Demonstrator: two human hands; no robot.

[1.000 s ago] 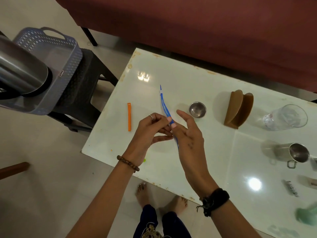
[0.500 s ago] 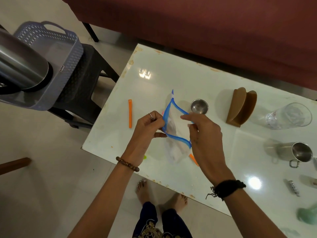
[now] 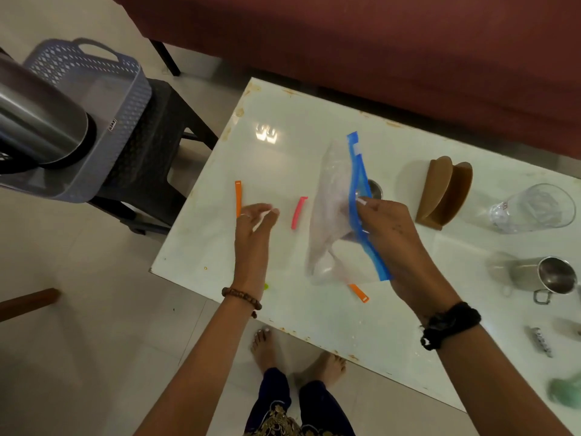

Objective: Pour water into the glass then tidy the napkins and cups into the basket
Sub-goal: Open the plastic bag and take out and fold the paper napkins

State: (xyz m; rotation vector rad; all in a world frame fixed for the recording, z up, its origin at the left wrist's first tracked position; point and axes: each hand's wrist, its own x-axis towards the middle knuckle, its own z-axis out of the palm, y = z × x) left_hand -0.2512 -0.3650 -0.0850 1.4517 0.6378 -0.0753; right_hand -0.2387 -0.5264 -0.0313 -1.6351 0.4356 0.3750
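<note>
Right hand (image 3: 390, 243) pinches blue zip edge of clear plastic bag (image 3: 330, 215), holding it above white table (image 3: 283, 146). Left hand (image 3: 254, 228) hovers near table's left side, fingers loosely curled, holding nothing, beside orange strip (image 3: 238, 198) and pink strip (image 3: 298, 212). Glass (image 3: 534, 207) lies on its side, far right; steel cup (image 3: 548, 276) nearer, also tipped. Basket (image 3: 103, 121) sits on stool, far left. Likely handling: glass fragile, smooth, slippery, so grasp around body; cup rigid, light, take by handle or rim. Bag limp, flimsy.
</note>
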